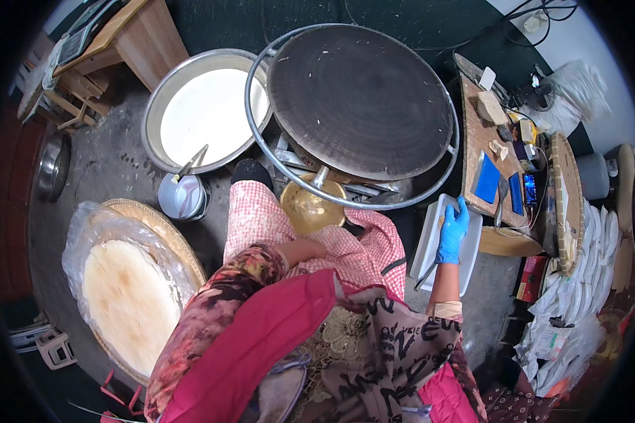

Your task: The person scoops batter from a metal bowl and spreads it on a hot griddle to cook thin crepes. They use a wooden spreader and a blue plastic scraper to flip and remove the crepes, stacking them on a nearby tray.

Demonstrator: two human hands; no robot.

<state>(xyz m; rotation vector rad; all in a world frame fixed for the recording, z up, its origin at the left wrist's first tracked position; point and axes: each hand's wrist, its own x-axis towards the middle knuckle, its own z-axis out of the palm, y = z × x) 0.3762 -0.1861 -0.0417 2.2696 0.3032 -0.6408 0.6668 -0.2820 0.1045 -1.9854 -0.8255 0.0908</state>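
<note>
My right hand (pixel 452 233), in a blue glove, is over a white rectangular tray (pixel 427 261) at right, fingers extended and apart; contact is unclear. My left hand (pixel 305 250) lies in my lap at the red-checked cloth (pixel 254 215), its fingers hidden. Before me is a large dark round griddle (pixel 360 99) inside a metal ring, with a brass-coloured bowl (pixel 300 211) underneath. At upper left, a steel basin (pixel 152 127) holds white liquid, with a utensil (pixel 189 162) on its rim.
A woven tray (pixel 130 208) with plastic and pale flat rounds lies left, near a small bucket (pixel 171 201). A wooden board (pixel 476 120) with blue scrapers and a phone is at right, beside stacked white bags (pixel 578 282). A wooden table (pixel 137 42) stands upper left.
</note>
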